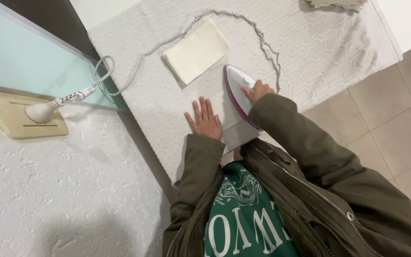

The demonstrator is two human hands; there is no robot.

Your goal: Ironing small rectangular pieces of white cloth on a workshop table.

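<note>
White towelling covers the desk [310, 52], where our right hand [258, 90] grips the handle of the white and magenta iron [236, 95]. The iron's long axis runs away from us, just right of our left hand [204, 119], which lies open and flat on the pale cloth piece [231, 128]. A folded cream cloth [197, 50] sits beyond the iron's tip.

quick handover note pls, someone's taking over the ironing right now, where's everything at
Left hand: flat, palm down on the white cloth, holding nothing.
Right hand: gripping the white and magenta iron, which sits on that cloth.
One folded cream cloth lies further up the white towel-covered board. The cord loops round it to the wall plug.
Done, apparently: the folded cloth. Left: the cloth under the iron.
</note>
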